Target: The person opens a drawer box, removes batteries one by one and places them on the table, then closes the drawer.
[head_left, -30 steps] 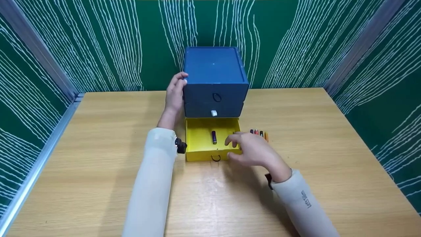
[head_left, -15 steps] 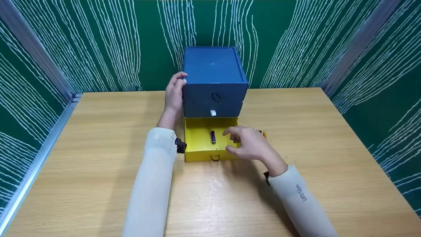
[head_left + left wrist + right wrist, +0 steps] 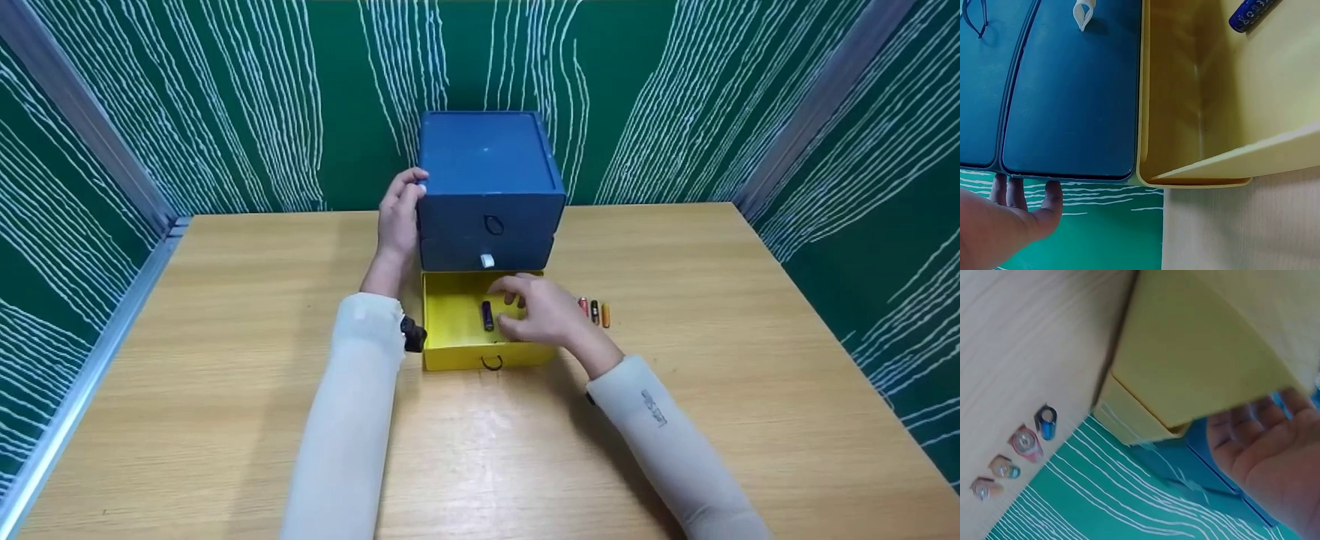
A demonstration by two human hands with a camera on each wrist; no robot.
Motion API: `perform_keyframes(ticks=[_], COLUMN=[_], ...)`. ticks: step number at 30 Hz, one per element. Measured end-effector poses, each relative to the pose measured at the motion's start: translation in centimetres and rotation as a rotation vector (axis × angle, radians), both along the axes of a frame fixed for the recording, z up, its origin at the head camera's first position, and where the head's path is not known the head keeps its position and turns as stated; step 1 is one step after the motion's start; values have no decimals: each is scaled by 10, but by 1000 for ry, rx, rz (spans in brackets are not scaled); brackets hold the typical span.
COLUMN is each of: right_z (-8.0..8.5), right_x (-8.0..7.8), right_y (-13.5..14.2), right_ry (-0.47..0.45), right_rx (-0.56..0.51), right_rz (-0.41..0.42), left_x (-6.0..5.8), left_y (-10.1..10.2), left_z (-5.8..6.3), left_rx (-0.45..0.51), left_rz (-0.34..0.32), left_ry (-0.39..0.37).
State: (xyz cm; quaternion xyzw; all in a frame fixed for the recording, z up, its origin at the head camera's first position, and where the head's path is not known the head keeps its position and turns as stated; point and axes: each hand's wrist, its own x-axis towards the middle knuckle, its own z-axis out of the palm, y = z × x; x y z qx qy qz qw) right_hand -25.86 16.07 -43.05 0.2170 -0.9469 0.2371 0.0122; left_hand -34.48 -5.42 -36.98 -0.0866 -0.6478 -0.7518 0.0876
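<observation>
A blue drawer unit [image 3: 487,154] stands at the back of the table, its bottom yellow drawer [image 3: 457,357] pulled out. One dark purple battery [image 3: 487,316] lies inside that drawer; part of it shows in the left wrist view as a blue-purple cylinder [image 3: 1248,16]. My left hand [image 3: 398,217] rests against the unit's left side, fingertips touching its wall. Over the drawer's right part hovers my right hand [image 3: 546,309], fingers loosely bent and thumb apart, beside the battery. I see nothing between those fingers in the head view. In the right wrist view, the right fingers [image 3: 1252,419] lie partly behind the drawer's edge.
Several batteries [image 3: 595,312] stand or lie in a row on the wooden table [image 3: 675,360], right of the drawer. The drawer front has a dark loop handle [image 3: 492,363]. A white pull tab [image 3: 487,260] sticks out above. Green walls with white lines [image 3: 645,97] surround the table.
My right hand has moved left and slightly away from me, from the drawer's right edge to over its inside near the purple battery. The left hand stays on the unit.
</observation>
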Motion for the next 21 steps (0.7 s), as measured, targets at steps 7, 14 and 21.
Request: perform_keyframes(ticks=[7, 14, 21], right_z=[-12, -21, -28], right_x=[-15, -22, -29], right_y=[-7, -8, -12], right_ry=[50, 73, 65], right_rx=[31, 55, 142], right_rz=[45, 53, 35], left_x=[0, 5, 13], left_y=[1, 4, 2], left_z=[1, 6, 12], left_rx=[-6, -3, -15], left_rz=[7, -6, 5], left_ry=[3, 10, -4])
